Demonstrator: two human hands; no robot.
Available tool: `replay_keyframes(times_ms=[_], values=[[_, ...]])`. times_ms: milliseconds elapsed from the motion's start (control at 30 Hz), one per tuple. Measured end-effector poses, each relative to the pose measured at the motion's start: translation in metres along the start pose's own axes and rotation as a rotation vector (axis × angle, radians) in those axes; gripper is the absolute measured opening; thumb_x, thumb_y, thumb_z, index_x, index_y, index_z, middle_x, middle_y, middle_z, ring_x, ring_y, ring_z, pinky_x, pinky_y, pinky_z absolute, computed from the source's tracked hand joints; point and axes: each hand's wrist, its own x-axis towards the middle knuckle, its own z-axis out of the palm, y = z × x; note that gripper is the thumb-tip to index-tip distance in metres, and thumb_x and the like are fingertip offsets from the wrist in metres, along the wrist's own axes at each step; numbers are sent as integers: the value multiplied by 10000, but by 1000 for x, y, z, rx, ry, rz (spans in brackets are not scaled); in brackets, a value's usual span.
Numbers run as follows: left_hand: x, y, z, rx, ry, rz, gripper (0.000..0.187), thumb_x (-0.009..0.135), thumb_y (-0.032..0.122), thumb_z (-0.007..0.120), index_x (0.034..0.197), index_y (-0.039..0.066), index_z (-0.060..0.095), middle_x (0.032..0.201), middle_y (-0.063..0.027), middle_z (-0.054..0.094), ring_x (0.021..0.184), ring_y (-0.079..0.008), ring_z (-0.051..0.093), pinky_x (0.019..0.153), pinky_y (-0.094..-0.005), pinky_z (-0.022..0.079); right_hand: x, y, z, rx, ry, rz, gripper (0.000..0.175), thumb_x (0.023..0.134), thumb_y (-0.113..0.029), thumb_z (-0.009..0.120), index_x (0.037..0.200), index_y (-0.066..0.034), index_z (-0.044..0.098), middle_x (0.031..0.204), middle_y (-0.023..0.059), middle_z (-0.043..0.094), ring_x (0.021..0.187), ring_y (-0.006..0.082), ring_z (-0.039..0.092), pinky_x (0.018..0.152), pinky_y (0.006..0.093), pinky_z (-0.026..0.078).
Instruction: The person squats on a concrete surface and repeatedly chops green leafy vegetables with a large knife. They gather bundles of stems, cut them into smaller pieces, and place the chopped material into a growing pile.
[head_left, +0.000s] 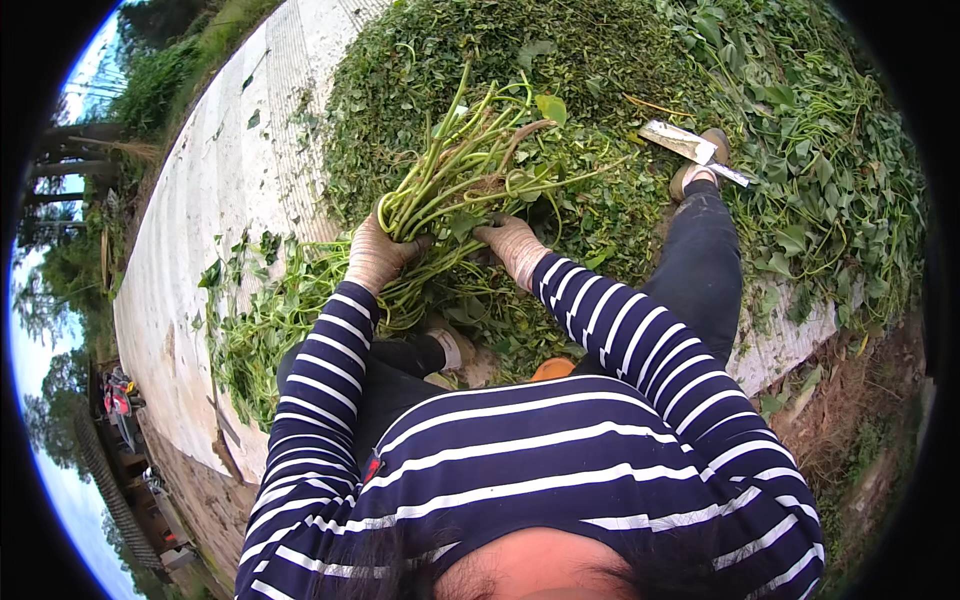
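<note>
My left hand (381, 251), in a pale, soiled glove, is closed around the lower end of a bundle of green leafy vine stems (450, 180). Thin brown roots are tangled among the stems, which fan out away from me. My right hand (514, 244), gloved too, grips the near right side of the bundle by some stems and a leaf; its fingertips are partly hidden. Beneath both hands lie more long vines (292, 292), spread to the left. A cleaver (679, 142) with a wide, stained blade rests against my right shoe (716, 142).
Chopped greens (510, 45) form a broad layer ahead. Uncut leafy vines (810, 165) are heaped at the right. Pale ribbed concrete (202, 202) extends left, with bare soil (847, 382) at the lower right. Something orange (553, 368) shows beneath me, between my legs.
</note>
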Motion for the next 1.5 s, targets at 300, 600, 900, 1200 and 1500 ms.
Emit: replay_keyframes(times_ms=[300,600,900,1200,1500], values=[[-12,30,27,352,-169,18,880,627,240,957,1355,16,516,1171,-154,714,1053,-322,675,953,-376,521,8,0,-48,252,129,154,378,980,-203,624,1310,-18,600,1194,150,682,1018,231,669,906,345,534],[-21,24,-21,5,-95,-96,639,722,146,910,1240,9,563,1181,-75,713,1068,-178,671,982,-321,525,2,5,-21,319,36,371,331,1022,-150,570,1343,-70,583,1328,107,637,1168,246,630,991,351,551],[-22,47,-82,192,-159,137,716,699,117,904,1322,25,563,1148,-79,725,1024,-161,686,931,-310,557,19,2,-9,310,-98,276,348,993,-83,593,1341,-77,581,1354,117,617,1241,236,584,1024,360,535],[-8,114,-221,890,-233,167,521,728,148,832,1218,116,661,1024,-128,732,927,-311,695,863,-379,567,62,-82,66,158,-290,-146,377,958,-51,625,1331,-81,583,1341,110,622,1229,233,588,1031,374,525],[64,-29,65,478,-528,-25,675,684,232,872,1275,53,600,1125,-172,708,1014,-324,672,944,-384,532,64,-26,-103,294,116,53,410,922,-19,657,1320,-85,585,1327,104,626,1216,231,592,1039,387,515]])
